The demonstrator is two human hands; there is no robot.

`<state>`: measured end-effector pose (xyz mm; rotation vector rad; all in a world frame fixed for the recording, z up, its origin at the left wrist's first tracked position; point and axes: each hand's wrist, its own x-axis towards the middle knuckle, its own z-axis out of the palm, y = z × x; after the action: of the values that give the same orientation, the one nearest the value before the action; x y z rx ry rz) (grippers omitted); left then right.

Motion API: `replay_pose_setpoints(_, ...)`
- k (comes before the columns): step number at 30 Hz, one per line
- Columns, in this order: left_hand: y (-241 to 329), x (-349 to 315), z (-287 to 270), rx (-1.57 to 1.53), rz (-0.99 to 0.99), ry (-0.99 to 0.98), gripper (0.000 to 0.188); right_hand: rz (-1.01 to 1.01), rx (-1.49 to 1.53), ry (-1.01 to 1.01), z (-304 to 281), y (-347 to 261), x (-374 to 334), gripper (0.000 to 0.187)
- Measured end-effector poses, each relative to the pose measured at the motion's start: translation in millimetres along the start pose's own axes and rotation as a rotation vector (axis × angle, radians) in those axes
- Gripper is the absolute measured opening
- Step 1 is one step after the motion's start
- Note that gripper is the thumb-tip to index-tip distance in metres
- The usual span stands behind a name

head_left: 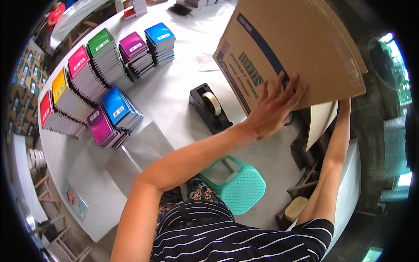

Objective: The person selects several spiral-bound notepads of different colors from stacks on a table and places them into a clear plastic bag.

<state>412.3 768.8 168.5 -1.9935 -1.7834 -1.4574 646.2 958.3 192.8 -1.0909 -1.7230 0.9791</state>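
A large brown cardboard box (305, 52) with a dark blue printed band is tilted up at the right of the table. Against its printed side lies my left hand (275, 107), palm down and fingers spread. My right forearm (334, 148) reaches up to the box's lower right corner, where the box hides the hand. Below that corner hangs a box flap (321, 122). A black tape dispenser (211, 107) with a roll of pale tape stands on the table, left of the box.
Spiral notebooks in several colours stand in stacks (104, 52) on the white table (174, 91). A turquoise plastic stool (242, 187) is by my legs. Flat at the table's near left lies a picture booklet (74, 198). At the far left a person in red (54, 15) is partly visible.
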Motion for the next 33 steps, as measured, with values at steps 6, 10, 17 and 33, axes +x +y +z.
replay_pose_setpoints(6,5.2,-34.1,75.0,0.02,-0.141,-0.174,0.084,0.004,-0.011,-0.017,-16.5,25.6,31.6,0.016)
replay_pose_setpoints(10,6.2,-46.2,93.3,0.019,-0.038,-0.157,0.081,-0.005,-0.017,-0.037,-14.1,32.1,47.3,0.016)
replay_pose_setpoints(17,9.6,-87.7,91.4,-0.008,-0.159,-0.18,0.084,-0.009,-0.036,-0.05,-6.7,40.8,67.9,0.016)
replay_pose_setpoints(33,-31.4,-82.2,86.9,-0.13,-0.392,-0.327,0.086,-0.093,-0.095,-0.026,12.9,38.3,123.5,0.015)
